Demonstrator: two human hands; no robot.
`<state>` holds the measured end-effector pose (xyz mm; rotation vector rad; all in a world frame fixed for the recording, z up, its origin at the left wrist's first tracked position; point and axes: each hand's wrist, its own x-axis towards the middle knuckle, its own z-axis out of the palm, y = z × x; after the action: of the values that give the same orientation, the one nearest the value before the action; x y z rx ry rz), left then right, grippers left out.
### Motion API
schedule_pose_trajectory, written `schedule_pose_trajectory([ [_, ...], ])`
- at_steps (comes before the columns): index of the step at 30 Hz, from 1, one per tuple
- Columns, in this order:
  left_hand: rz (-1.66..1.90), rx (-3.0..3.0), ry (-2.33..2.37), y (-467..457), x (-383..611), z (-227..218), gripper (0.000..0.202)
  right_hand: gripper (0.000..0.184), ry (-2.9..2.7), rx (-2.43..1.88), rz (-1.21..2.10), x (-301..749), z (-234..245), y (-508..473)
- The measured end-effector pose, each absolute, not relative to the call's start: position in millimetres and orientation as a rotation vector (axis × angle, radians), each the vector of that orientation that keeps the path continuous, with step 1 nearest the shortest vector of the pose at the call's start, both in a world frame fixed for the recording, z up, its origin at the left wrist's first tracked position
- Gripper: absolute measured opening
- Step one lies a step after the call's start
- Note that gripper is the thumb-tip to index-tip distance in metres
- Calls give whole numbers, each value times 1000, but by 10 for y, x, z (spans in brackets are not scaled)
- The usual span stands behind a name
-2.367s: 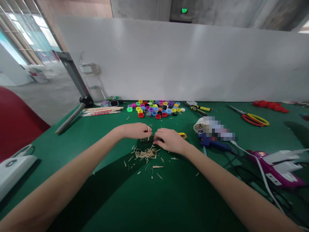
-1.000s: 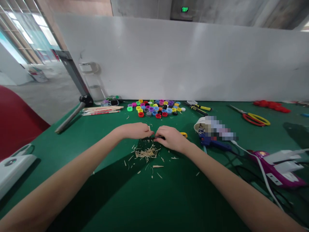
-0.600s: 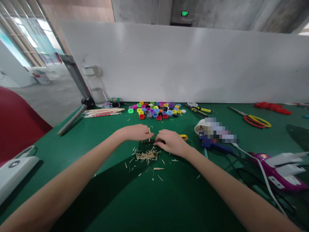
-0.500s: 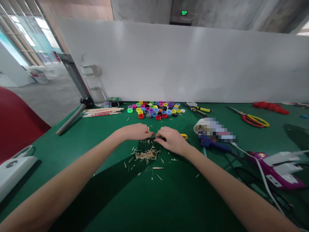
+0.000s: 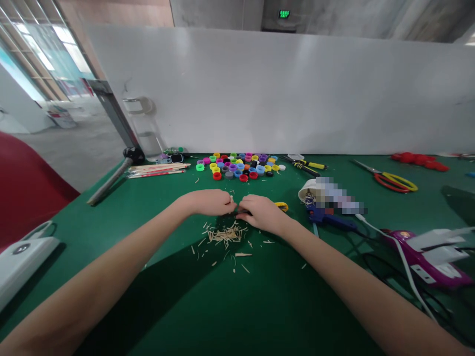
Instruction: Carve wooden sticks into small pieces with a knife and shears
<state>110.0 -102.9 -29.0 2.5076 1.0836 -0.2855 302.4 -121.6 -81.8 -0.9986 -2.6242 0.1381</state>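
My left hand point(image 5: 212, 202) is closed, with the pale tip of a thin wooden stick point(image 5: 232, 199) showing between its fingers. Fingertip to fingertip with it, my right hand point(image 5: 261, 212) is closed around a small dark object that the fingers mostly hide. Just below both hands lies a loose pile of wood shavings point(image 5: 227, 234), with stray slivers scattered around it. A larger wood splinter point(image 5: 243, 254) rests in front of the pile. Behind my right hand a yellow loop point(image 5: 282, 206) pokes out; the rest of it is covered.
Many coloured bottle caps point(image 5: 237, 168) are spread beyond the hands. Wooden sticks point(image 5: 158, 170) lie at left. To the right are pliers point(image 5: 306, 168), a blue glue gun point(image 5: 328, 217), scissors point(image 5: 393, 182) and a purple power strip point(image 5: 423, 262) with cables. A white board point(image 5: 260, 94) stands behind.
My hands have stayed in nearly the same place; the left fingers have turned slightly and shifted right, with the stick's pale tip. The dark object between the hands now shows less. The view tilts slightly.
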Motion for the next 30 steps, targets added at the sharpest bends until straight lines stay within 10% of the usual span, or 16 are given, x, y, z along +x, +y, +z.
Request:
schedule_pose_trajectory([
  [30, -346, 2514, 1129, -1069, 1114, -262, 39, 13, -2625, -1002, 100, 3032, -859, -1214],
])
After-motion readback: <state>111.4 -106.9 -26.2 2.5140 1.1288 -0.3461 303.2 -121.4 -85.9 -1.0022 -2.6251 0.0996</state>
